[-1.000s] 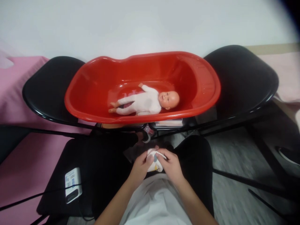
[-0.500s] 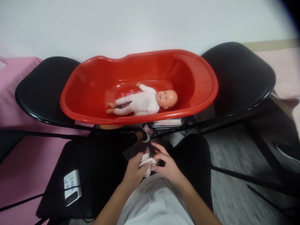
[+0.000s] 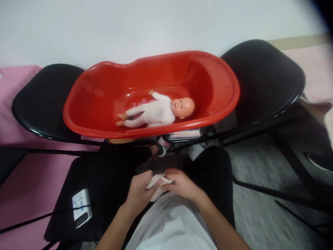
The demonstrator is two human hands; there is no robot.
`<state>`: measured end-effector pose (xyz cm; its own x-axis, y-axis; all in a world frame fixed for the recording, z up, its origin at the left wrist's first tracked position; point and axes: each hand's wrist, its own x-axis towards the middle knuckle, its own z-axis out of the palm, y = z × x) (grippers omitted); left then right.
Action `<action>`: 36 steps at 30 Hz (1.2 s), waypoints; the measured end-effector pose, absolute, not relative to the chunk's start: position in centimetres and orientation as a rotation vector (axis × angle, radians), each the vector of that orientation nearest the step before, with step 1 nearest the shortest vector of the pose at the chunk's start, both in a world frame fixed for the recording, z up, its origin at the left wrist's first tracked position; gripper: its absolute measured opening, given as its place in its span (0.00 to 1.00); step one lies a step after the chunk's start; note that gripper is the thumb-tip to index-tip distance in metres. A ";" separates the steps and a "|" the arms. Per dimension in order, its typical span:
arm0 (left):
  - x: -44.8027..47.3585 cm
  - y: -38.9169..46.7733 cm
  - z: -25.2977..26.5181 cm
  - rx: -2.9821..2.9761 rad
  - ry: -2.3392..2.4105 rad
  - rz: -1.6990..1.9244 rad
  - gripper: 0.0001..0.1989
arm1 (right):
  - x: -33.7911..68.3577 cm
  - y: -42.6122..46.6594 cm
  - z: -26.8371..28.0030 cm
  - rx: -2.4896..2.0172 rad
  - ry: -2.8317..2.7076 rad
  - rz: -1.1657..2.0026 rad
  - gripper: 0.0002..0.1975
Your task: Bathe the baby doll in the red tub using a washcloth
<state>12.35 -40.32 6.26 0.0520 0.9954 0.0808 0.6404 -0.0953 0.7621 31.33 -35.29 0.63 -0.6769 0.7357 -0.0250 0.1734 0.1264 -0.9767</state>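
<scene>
White, thin and crumpled, the small cloth point(image 3: 158, 180) is bunched just in front of the pale shirt point(image 3: 171, 225), pinched by both the left hand point(image 3: 140, 189) and the right hand point(image 3: 180, 183). Beyond, a glossy red plastic tub point(image 3: 96, 90) with a smooth, curving rim holds a bald doll point(image 3: 161, 111), a gap separating tub and knuckles.

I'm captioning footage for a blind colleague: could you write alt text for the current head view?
A person's left hand and right hand hold a crumpled white cloth low in the picture. Beyond, a white-clad doll lies on its back in a red tub, with a black chair at either end.
</scene>
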 end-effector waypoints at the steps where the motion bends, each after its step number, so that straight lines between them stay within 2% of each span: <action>1: 11.9 -40.2 6.5 1.707 1.729 0.869 0.20 | 31.6 -35.3 0.6 -0.946 -1.949 1.609 0.17; 5: 10.4 -40.0 6.6 1.492 1.917 0.886 0.19 | 33.1 -35.2 0.3 -1.047 -1.801 1.791 0.14; 12: 9.6 -40.1 5.8 1.374 2.160 0.952 0.16 | 35.2 -34.7 -0.6 -1.249 -1.523 1.723 0.15; 18: 9.8 -39.8 5.2 1.249 2.117 1.071 0.11 | 36.0 -34.4 -0.1 -1.250 -1.435 1.658 0.11; 23: 9.5 -39.6 4.0 1.213 2.022 1.172 0.07 | 36.1 -34.1 0.6 -1.203 -1.530 1.479 0.12; 30: 9.4 -40.0 4.3 1.062 2.025 1.095 0.10 | 36.0 -34.4 0.4 -1.154 -1.714 1.232 0.10; 32: 9.6 -40.0 5.2 1.165 2.017 1.072 0.10 | 35.6 -34.6 -0.2 -1.150 -1.840 1.184 0.09; 36: 10.3 -39.8 7.2 1.543 1.891 1.014 0.06 | 34.3 -35.0 -1.4 -1.144 -2.058 1.165 0.16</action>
